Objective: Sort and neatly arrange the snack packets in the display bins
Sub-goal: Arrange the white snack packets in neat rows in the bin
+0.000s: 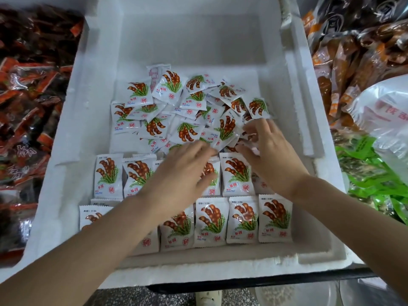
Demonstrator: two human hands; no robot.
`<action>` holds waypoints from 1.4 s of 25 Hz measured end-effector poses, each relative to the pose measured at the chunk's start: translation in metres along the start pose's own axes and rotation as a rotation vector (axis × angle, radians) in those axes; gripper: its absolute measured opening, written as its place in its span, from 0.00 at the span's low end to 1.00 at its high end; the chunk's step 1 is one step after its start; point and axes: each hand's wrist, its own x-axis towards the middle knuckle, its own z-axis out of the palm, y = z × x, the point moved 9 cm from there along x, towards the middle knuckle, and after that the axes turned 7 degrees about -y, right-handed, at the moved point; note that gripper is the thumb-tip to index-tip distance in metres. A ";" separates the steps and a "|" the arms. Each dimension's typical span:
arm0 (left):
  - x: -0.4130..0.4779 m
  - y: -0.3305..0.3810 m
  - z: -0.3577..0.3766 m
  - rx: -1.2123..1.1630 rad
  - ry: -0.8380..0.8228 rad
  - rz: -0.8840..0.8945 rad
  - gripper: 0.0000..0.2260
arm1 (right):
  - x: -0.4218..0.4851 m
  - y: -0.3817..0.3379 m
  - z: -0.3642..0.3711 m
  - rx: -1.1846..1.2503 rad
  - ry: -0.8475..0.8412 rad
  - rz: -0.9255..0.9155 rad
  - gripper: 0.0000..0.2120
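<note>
A white foam bin holds small white snack packets printed with brown pods and green leaves. Two tidy rows stand upright at the near end, the front row and the second row. Behind them lies a loose, jumbled pile. My left hand reaches over the second row, its fingers stretched to the near edge of the pile and touching packets there. My right hand is at the pile's right side, its curled fingers pinching a tilted packet. My forearms hide parts of both rows.
The far half of the foam bin is bare. A bin of dark red packets lies to the left. Orange-brown packets, green packets and a white plastic bag lie to the right. A shoe shows on the floor below.
</note>
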 end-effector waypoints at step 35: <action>-0.003 -0.006 -0.021 -0.989 0.201 -0.385 0.10 | -0.022 0.014 -0.012 0.793 -0.076 0.218 0.01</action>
